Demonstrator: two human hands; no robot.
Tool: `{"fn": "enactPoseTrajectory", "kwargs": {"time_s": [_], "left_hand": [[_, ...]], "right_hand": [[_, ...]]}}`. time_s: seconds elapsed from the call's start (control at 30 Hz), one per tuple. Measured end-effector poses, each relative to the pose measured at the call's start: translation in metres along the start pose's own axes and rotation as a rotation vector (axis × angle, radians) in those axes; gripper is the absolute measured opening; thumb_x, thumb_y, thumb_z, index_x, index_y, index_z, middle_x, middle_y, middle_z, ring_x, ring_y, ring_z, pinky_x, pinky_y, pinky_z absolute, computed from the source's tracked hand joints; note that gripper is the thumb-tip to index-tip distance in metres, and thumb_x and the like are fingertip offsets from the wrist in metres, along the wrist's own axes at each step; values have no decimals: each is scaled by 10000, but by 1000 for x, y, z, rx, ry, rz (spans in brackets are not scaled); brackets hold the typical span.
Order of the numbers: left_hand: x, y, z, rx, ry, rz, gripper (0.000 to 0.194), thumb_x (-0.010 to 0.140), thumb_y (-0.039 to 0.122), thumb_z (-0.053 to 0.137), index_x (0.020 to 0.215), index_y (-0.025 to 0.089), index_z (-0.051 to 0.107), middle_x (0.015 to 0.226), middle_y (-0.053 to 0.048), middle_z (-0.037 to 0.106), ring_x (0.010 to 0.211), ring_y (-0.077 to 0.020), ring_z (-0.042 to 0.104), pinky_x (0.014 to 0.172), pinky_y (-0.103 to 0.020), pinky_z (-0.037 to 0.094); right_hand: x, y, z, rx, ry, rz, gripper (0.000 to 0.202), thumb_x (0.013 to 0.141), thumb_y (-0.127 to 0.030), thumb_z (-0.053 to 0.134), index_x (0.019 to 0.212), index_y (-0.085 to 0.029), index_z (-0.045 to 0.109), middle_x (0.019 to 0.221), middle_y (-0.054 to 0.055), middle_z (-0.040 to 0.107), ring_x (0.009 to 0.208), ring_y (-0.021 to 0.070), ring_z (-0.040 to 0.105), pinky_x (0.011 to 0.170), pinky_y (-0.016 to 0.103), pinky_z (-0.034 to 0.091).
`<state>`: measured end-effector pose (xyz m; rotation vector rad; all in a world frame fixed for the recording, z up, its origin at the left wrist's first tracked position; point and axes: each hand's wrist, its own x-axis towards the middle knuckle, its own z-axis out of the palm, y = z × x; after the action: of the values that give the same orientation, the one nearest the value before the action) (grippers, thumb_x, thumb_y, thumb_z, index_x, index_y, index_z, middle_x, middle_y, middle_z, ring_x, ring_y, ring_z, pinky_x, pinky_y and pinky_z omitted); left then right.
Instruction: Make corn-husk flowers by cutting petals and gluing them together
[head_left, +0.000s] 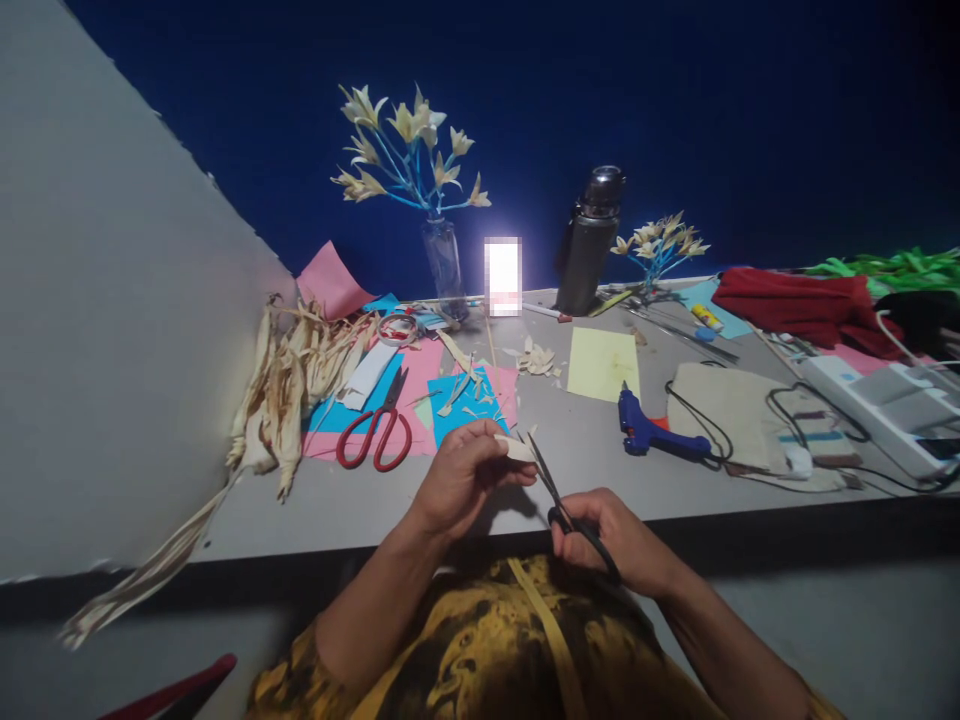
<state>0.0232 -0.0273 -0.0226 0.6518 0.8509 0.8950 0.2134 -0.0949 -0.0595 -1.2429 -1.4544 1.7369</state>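
Observation:
My left hand pinches a small pale strip of dried husk above the table's front edge. In my right hand are black-handled scissors, with their blades slightly parted at the end of the strip. Just beyond my hands, thin husk scraps lie on a blue paper sheet. A small heap of cut husk pieces rests behind them. Red-handled scissors lie on the coloured paper to the left.
Dried corn husks are heaped at the left, some hanging over the edge. A blue glue gun and a power strip with cords lie right. Husk flowers in a glass bottle and a flask stand at the back.

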Motion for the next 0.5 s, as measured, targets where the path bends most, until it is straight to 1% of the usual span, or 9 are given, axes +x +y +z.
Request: {"fn": "enactPoseTrajectory", "kwargs": {"time_s": [0.23, 0.37, 0.5], "left_hand": [[-2, 6, 1, 83, 8, 1, 198, 627, 192, 725, 690, 157, 540, 589, -20, 673, 588, -220, 719, 607, -324, 589], [-2, 9, 1, 106, 8, 8, 207, 621, 196, 725, 671, 158, 528, 554, 0, 641, 565, -212, 715, 571, -286, 568], [-1, 10, -1, 132, -29, 2, 205, 624, 200, 716, 670, 159, 521, 561, -15, 648, 575, -223, 721, 561, -287, 563]], "right_hand": [[0, -4, -2, 15, -16, 49, 517, 687, -617, 755, 589, -165, 524, 519, -41, 406, 504, 85, 319, 450, 203, 253], [0, -1, -3, 37, -38, 59, 529, 679, -631, 756, 590, -162, 529, 508, -27, 476, 482, 82, 349, 443, 205, 245], [-1, 2, -4, 19, -46, 82, 493, 694, -591, 757, 590, -165, 532, 496, -23, 514, 466, 82, 367, 437, 205, 240]]}}
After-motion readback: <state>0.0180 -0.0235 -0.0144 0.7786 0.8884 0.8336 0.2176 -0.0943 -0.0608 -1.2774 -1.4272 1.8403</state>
